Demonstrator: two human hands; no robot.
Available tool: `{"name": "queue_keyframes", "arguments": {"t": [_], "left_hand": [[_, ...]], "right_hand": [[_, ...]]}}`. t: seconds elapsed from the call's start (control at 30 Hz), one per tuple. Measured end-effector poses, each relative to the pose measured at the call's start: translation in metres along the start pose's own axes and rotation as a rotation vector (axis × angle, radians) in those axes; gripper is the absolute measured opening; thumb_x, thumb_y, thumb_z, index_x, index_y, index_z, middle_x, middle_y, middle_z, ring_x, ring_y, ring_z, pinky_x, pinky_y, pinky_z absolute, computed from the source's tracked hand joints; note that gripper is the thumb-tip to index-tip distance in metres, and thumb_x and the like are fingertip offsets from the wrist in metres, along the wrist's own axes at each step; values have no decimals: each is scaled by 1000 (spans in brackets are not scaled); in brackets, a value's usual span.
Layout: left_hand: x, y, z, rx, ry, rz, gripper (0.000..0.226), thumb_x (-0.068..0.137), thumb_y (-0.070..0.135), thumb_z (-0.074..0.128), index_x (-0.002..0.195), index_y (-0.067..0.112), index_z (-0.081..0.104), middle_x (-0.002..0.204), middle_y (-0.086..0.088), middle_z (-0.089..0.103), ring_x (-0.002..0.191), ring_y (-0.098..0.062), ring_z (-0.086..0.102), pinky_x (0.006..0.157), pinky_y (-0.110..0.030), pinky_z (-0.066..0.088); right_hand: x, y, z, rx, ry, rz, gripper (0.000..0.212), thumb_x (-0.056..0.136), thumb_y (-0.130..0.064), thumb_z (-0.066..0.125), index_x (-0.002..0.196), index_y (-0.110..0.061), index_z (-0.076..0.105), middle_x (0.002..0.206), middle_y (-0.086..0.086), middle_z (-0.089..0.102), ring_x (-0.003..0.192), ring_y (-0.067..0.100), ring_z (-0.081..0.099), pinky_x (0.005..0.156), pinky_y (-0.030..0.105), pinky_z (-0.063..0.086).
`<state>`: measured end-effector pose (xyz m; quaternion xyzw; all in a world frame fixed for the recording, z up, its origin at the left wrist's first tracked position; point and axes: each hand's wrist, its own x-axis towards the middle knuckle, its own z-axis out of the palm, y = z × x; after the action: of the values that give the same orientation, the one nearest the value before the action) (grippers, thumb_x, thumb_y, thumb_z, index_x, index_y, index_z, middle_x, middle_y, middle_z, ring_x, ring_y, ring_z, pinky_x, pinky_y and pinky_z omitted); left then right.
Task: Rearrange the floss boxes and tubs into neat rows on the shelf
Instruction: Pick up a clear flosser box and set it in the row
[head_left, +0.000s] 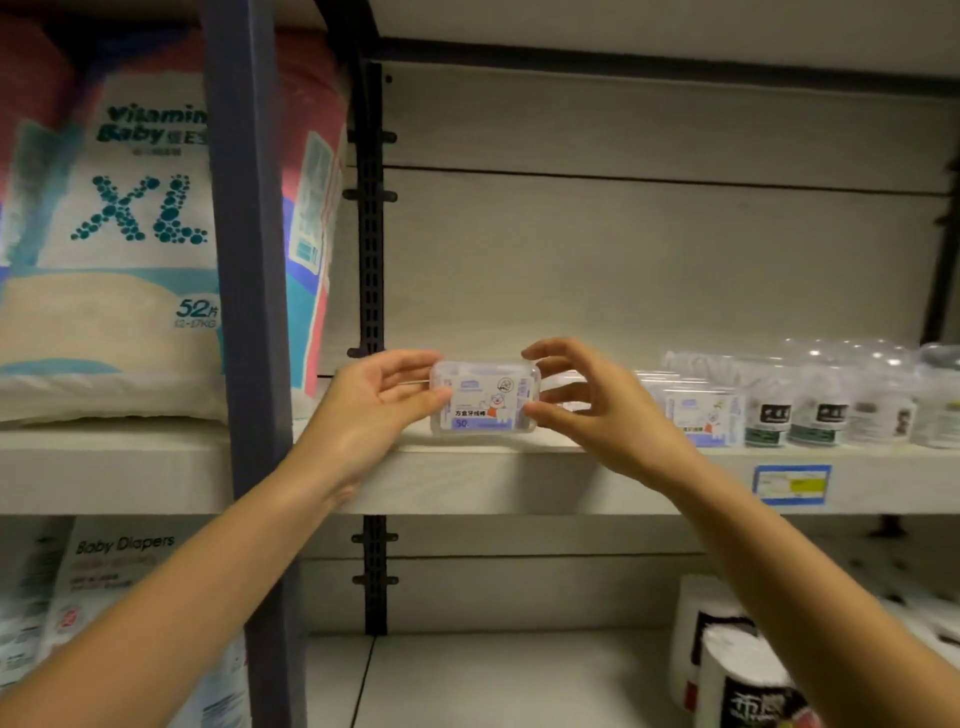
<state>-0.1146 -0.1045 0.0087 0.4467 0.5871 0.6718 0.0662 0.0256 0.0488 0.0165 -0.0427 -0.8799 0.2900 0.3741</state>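
Box (485, 397): upright, at shelf (467, 473) front.
Left hand (384, 397): pinches its left end.
Right hand (589, 402): pinches its right end.
Tubs (821, 410): far right.

Your left hand (374, 400) and right hand (597, 410) are both bare, and so are the 2 wrists. Your left forearm (182, 597) and right forearm (805, 582) are uncovered as well, bare right down to the bottom corners of the view. The fingers are slim. The nails are too blurred for you to judge.
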Motion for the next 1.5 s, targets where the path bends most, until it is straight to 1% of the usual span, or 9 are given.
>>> {"name": "queue_keyframes", "arguments": {"t": [0.1, 0.23, 0.4, 0.53, 0.7, 0.83, 1.23, 1.33, 1.5], "left_hand": [[11, 9, 24, -16, -19, 64, 35, 79, 1, 65, 112, 13, 60, 101, 0, 69, 83, 2, 69, 72, -9, 53], [23, 12, 55, 20, -53, 105, 34, 80, 3, 66, 112, 12, 61, 103, -2, 69, 80, 3, 68, 71, -9, 52], [25, 1, 88, 44, -67, 40, 29, 81, 3, 64, 107, 14, 62, 101, -3, 68, 82, -3, 67, 73, -11, 53], [24, -7, 100, 142, -59, -21, 30, 81, 3, 64, 108, 17, 61, 101, -2, 68, 88, -11, 68, 70, -12, 53], [22, -4, 103, 251, -101, -78, 30, 83, 8, 64, 111, 18, 61, 106, -3, 68, 93, -11, 69, 78, -18, 55], [21, -4, 106, 277, -92, -64, 30, 81, 5, 66, 106, 21, 61, 105, -3, 69, 83, -4, 70, 75, -13, 54], [34, -5, 108, 427, -118, -60, 40, 78, 8, 70, 115, 19, 59, 112, -3, 66, 98, -16, 66, 88, -28, 53], [33, -2, 107, 523, -146, -46, 42, 78, 18, 72, 116, 24, 58, 111, 8, 64, 103, -7, 60, 81, -13, 48], [54, 15, 93, 551, -245, -143, 77, 65, 49, 70, 134, 27, 43, 131, 12, 48, 123, -5, 44, 107, -27, 32]], "right_hand": [[0, 2, -29, -70, 56, -3, 37, 83, -22, 64, 118, -25, 52, 96, -22, 53, 82, -2, 61, 68, 11, 54], [-2, 15, -65, -290, 93, -42, 36, 81, -32, 66, 115, -25, 56, 105, -7, 64, 95, 6, 61, 85, 25, 52], [-2, 36, -94, -496, -32, -39, 35, 83, -41, 61, 114, -28, 57, 112, -9, 65, 105, 10, 59, 89, 37, 50], [-4, 50, -114, -506, -53, -81, 33, 88, -41, 54, 118, -28, 57, 117, -11, 62, 108, 9, 56, 91, 33, 49], [-12, 61, -138, -414, -15, -111, 26, 91, -34, 50, 115, -27, 58, 111, -15, 58, 100, 0, 52, 87, 23, 44], [-13, 64, -146, -411, -50, -99, 26, 92, -32, 49, 116, -27, 58, 108, -18, 54, 101, 0, 50, 84, 18, 39], [-12, 79, -152, -450, -96, -40, 25, 92, -28, 51, 115, -26, 59, 121, -8, 61, 101, 1, 49, 86, 21, 39], [-10, 80, -152, -467, -158, -14, 28, 91, -30, 51, 118, -25, 58, 123, -7, 60, 103, 3, 48, 88, 24, 43], [21, 65, -153, -458, -376, -1, 43, 88, -38, 54, 128, -21, 51, 131, -4, 56, 110, 5, 50, 92, 21, 39]]}}
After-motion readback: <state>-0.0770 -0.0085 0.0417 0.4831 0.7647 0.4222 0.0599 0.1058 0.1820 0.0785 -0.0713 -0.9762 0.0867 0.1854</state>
